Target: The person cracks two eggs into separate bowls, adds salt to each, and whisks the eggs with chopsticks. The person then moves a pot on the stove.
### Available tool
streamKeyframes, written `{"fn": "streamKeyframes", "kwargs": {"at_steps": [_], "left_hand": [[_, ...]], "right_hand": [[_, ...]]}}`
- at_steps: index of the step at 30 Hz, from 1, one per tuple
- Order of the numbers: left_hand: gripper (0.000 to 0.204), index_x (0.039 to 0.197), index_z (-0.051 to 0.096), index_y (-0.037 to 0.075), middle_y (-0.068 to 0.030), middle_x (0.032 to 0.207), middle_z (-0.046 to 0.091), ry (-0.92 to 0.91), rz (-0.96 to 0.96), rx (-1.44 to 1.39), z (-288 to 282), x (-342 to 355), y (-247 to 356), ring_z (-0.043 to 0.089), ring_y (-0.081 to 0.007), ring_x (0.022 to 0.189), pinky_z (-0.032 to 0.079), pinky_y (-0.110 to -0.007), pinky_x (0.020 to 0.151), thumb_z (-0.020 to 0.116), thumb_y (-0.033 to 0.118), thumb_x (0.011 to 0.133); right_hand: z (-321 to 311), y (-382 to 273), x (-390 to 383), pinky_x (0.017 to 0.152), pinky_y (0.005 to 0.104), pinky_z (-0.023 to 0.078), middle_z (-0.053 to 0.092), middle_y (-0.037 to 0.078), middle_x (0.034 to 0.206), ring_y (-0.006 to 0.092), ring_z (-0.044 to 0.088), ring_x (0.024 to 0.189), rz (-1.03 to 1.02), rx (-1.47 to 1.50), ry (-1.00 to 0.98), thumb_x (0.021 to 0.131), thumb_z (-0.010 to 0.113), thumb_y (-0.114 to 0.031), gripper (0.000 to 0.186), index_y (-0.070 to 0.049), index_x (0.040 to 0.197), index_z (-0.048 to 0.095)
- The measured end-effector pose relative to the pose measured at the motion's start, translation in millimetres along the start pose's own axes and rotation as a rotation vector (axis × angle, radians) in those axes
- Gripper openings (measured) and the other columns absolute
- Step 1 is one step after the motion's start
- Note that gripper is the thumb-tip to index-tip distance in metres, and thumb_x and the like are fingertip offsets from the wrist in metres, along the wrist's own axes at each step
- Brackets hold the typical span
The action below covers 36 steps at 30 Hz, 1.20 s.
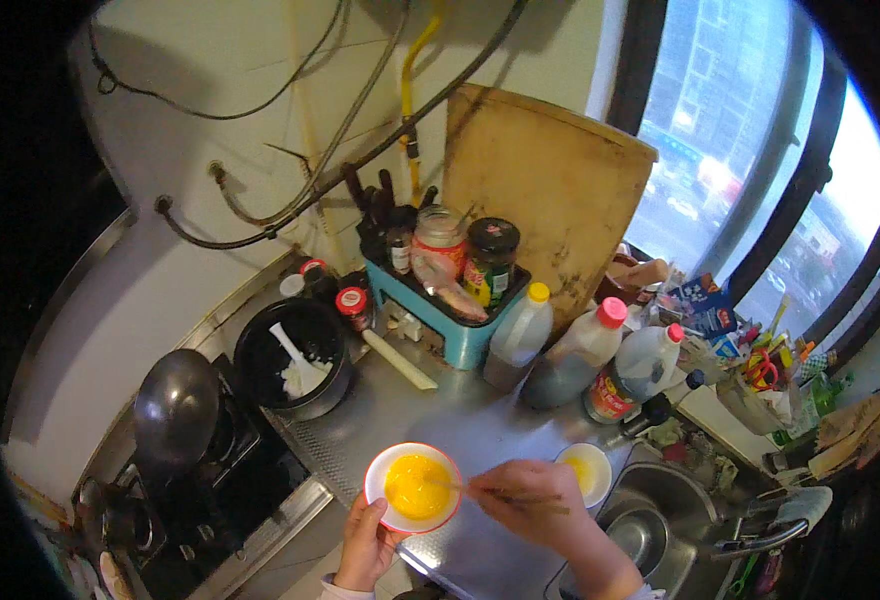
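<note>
A small white bowl (388, 462) with a red rim is tilted slightly in my left hand (363, 545), thumb over its edge and fingers beneath. Bright yellow beaten egg (419, 487) lies in it, with some froth on top. My right hand (530, 505) is closed around a pair of chopsticks (530, 497), whose tips dip into the egg; their back ends stick out to the right. Just beyond the right hand, a second white bowl (601, 470) with something yellow inside stands on the steel counter (460, 425), partly hidden by that hand.
At left, a black pot (300, 405) holds a white spoon and white food, near a wok (175, 410) on the gas stove (245, 490). Bottles (572, 355) and a teal rack (425, 325) of jars line the back. A leaning cutting board (550, 190) rises behind. The sink (675, 510) is at right.
</note>
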State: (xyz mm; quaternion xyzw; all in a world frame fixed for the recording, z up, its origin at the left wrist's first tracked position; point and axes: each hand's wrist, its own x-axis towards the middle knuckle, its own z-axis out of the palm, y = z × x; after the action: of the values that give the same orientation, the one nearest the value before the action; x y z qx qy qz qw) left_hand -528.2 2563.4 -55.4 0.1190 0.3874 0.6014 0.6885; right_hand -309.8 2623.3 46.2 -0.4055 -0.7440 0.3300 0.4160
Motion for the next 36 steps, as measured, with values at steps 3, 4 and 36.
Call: {"fn": "streamKeyframes", "kwargs": {"at_steps": [3,4,36], "left_hand": [[0.041,0.131,0.043,0.002,-0.0184,0.127,0.054,-0.024,-0.036,0.125,-2.9,27.9,-21.0,0.061,-0.0315,0.109,0.057,-0.048,0.086,0.051,0.018,0.094],[0.041,0.131,0.043,0.002,-0.0186,0.127,0.054,-0.034,-0.048,0.119,-0.7,36.7,-26.2,0.061,-0.0322,0.11,0.057,-0.048,0.087,0.051,0.017,0.094],[0.046,0.127,0.045,0.002,-0.0178,0.121,0.055,0.076,-0.338,-0.114,-8.9,150.6,-104.9,0.058,-0.0334,0.11,0.051,-0.053,0.094,0.051,-0.003,0.082]], "right_hand": [[-6.8,8.5,-2.9,0.058,0.0297,0.053,0.068,0.011,0.078,0.021,0.068,0.067,0.076,0.023,-0.054,0.079,0.074,-0.008,0.012,-0.004,0.091,0.07],[-0.3,19.3,-1.3,0.058,0.0302,0.054,0.069,0.011,0.079,0.0214,0.069,0.067,0.108,0.034,0.007,0.08,0.073,-0.008,0.012,-0.003,0.09,0.07],[12.4,154.8,42.0,0.064,0.0334,0.054,0.069,0.014,0.076,0.0253,0.069,0.066,0.269,-0.283,0.12,0.08,0.07,-0.018,0.018,-0.003,0.091,0.072]]}}
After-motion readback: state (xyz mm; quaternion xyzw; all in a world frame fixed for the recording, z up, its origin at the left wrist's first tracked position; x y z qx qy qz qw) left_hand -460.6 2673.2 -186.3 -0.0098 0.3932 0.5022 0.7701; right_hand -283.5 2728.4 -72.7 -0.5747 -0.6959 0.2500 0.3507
